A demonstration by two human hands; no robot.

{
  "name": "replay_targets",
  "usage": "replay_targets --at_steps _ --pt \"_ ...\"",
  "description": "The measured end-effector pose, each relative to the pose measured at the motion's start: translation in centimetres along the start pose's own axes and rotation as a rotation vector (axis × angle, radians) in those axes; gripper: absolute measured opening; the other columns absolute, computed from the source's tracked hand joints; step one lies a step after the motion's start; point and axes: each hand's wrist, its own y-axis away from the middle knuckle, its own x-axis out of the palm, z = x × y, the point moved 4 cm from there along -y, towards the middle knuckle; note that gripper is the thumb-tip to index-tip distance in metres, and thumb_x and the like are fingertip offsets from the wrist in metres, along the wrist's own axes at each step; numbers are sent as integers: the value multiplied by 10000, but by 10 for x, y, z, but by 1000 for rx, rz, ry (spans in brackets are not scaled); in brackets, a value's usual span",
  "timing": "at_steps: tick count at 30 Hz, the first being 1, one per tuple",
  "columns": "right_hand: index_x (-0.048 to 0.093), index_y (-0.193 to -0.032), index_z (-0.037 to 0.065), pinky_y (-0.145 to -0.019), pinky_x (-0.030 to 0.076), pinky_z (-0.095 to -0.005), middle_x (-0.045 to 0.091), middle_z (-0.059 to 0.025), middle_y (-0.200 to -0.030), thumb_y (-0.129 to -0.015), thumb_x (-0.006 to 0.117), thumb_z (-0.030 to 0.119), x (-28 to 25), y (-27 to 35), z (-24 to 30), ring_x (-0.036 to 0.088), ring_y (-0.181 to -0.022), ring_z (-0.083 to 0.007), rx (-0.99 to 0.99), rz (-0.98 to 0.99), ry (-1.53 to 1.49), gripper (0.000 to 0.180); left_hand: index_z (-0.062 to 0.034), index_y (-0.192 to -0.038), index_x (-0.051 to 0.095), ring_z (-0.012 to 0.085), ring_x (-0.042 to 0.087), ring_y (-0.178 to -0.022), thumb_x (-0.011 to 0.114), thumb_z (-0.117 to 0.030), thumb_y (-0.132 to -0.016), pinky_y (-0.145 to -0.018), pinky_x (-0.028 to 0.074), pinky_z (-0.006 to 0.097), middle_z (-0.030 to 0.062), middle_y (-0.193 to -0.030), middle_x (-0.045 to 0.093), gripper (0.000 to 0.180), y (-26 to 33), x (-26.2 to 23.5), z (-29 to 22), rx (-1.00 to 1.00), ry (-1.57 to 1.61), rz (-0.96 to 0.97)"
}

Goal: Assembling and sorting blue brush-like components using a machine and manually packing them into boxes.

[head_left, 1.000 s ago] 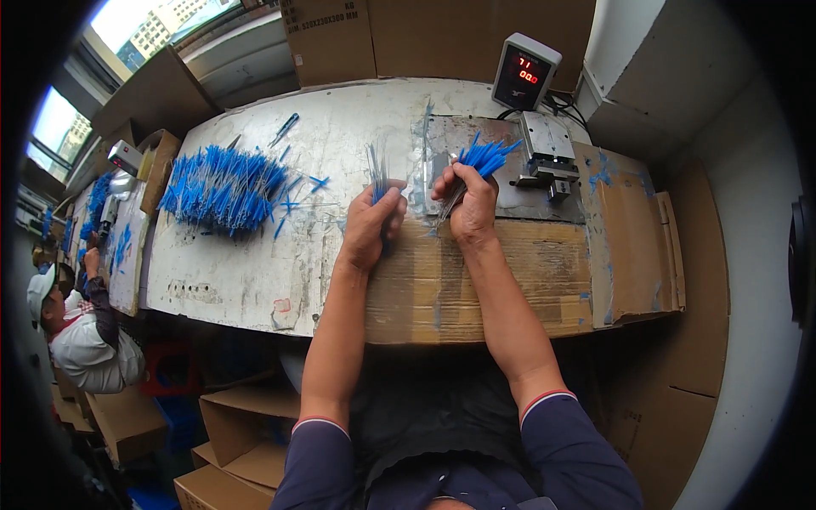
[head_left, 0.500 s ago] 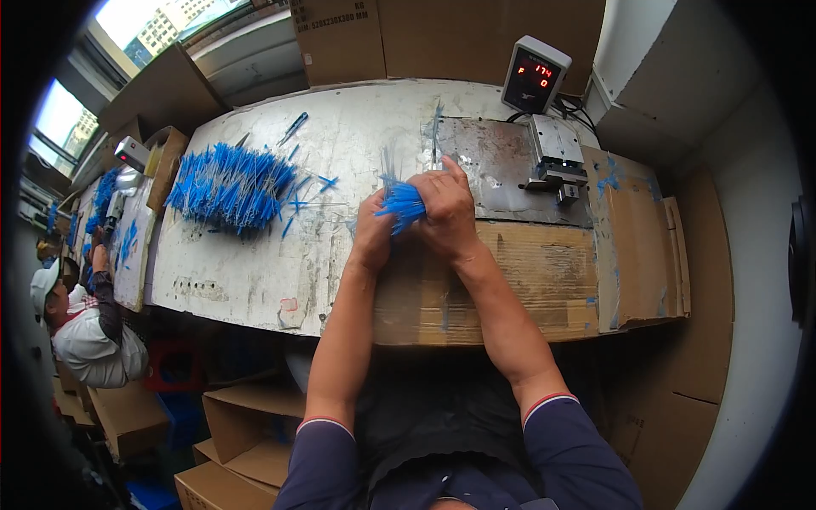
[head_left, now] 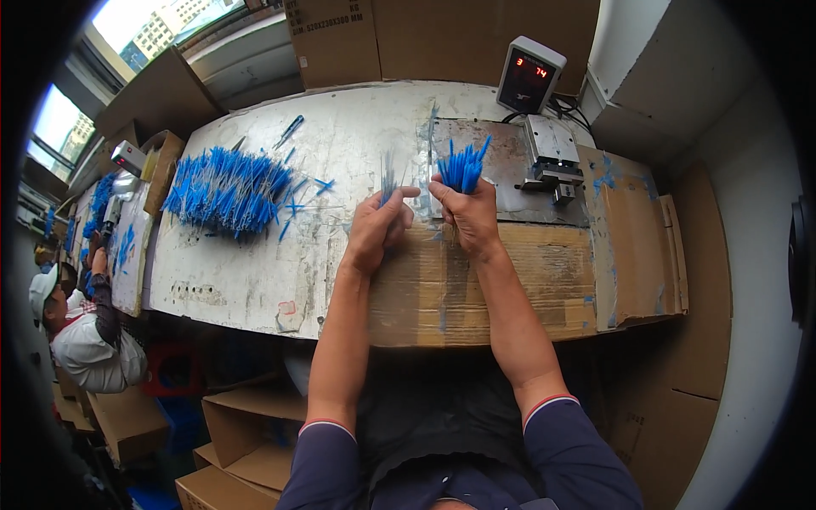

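Observation:
My right hand grips a bunch of thin blue-tipped sticks, their blue ends fanning upward over a grey metal plate. My left hand sits just to its left, pinching a thinner clear bundle of the same sticks between thumb and fingers. Both hands hover over the seam between the white worktop and a sheet of brown cardboard. A large loose heap of blue sticks lies on the worktop to the left, well away from both hands.
A small scale with a red digital display stands at the back, a metal clamp fixture in front of it. Cardboard boxes line the far edge and the floor. Another person works at the far left.
The hands, pressed together around one blue bunch half a second ago, have parted; the right keeps the blue bunch upright, the left holds a thin share.

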Motion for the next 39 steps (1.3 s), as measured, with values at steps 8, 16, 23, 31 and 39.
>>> replay_targets --at_steps 8,16,23,31,39 --pt "711 -988 7 -393 297 -210 663 -8 -731 -874 814 58 10 0 3 448 -453 -38 170 -7 -268 162 -19 -1288 665 12 417 -537 596 -294 -1061 -483 296 189 -53 -746 590 364 3 11 0 -52 -146 101" --pt "697 -899 35 -406 309 -214 631 -1 -698 -864 812 51 -2 -3 -4 462 -467 -49 134 -163 -434 122 -17 -1291 649 22 431 -543 604 -254 -1067 -478 319 182 -32 -786 600 329 3 14 0 -1 -162 100" --pt "708 -920 28 -434 359 -238 685 -51 -737 -856 831 89 -15 -11 -7 515 -514 -63 77 -283 -379 152 -9 -1209 660 30 449 -538 640 -204 -1046 -462 331 187 -11 -796 620 255 -3 1 5 20 -58 -34" --pt "700 -983 64 -873 531 -437 729 -100 -961 -678 739 -18 25 18 47 683 -943 -318 -1068 -120 741 318 -3 -1154 672 22 414 -513 662 -161 -1017 -443 289 205 -33 -768 596 210 -4 -10 5 -2 -7 -168" --pt "717 -1064 94 -798 550 -409 733 -154 -957 -836 685 58 26 13 16 704 -888 -335 -617 177 794 233 -5 -1154 665 19 427 -543 623 -235 -1051 -451 286 190 -21 -776 606 255 -3 -17 1 22 -17 -160"
